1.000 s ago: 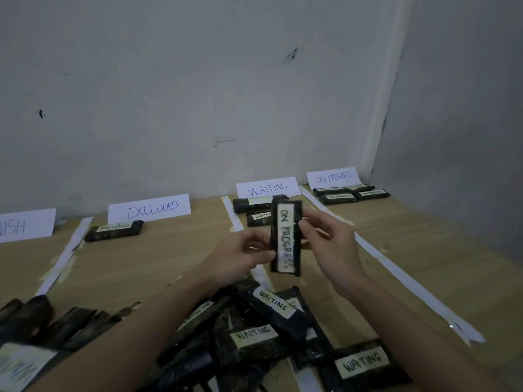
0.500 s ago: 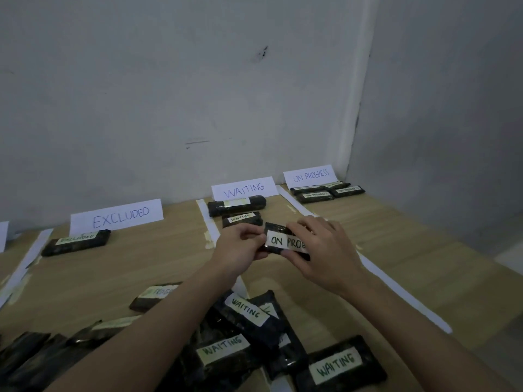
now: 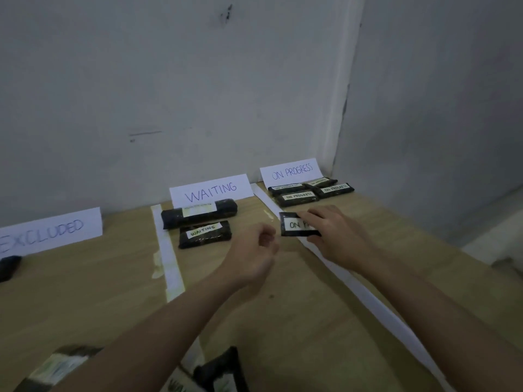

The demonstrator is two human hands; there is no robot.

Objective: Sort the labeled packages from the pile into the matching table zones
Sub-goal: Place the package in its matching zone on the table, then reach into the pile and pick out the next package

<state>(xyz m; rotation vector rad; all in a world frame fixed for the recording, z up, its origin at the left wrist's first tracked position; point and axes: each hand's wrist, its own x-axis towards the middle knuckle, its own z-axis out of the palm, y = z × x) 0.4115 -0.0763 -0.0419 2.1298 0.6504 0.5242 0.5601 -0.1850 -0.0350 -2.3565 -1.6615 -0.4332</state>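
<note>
A black package (image 3: pixel 294 225) (label reading "ON P…") is gripped by the right hand (image 3: pixel 336 236) at one o'clock. Nothing is held by the loosely curled left hand (image 3: pixel 254 250), just beside it at nine o'clock.

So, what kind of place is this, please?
Probably a bare room set up for a sorting exercise: a wooden table against plain walls, divided by tape strips, with handwritten paper signs.

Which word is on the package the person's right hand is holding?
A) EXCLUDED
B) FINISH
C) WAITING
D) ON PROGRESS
D: the black package gripped by the right hand shows the letters "ON P", the rest hidden by the fingers, which fits the ON PROGRESS sign behind it and none of the other words.
</note>
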